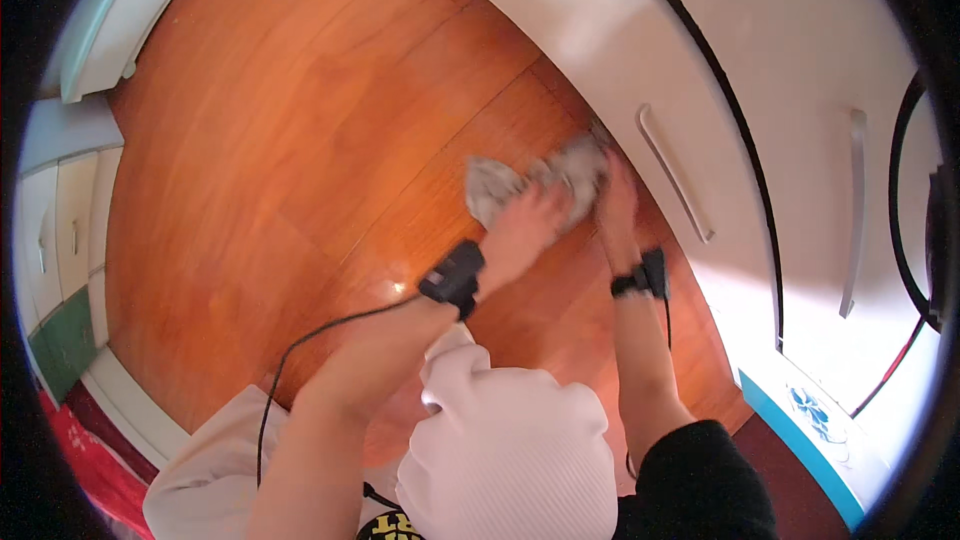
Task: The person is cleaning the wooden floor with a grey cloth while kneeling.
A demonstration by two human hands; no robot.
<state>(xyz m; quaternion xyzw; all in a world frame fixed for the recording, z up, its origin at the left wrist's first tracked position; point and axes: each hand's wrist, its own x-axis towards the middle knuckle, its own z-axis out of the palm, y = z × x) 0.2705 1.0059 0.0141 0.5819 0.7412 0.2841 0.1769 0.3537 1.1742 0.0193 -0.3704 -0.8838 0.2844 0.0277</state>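
Your left hand (522, 230) and right hand (615, 202) both press a grey cloth (540, 180) onto the wooden floor (300, 140), just beside the white cabinet (640, 50). Each grip is clenched on the cloth. Black devices sit strapped at both wrists.
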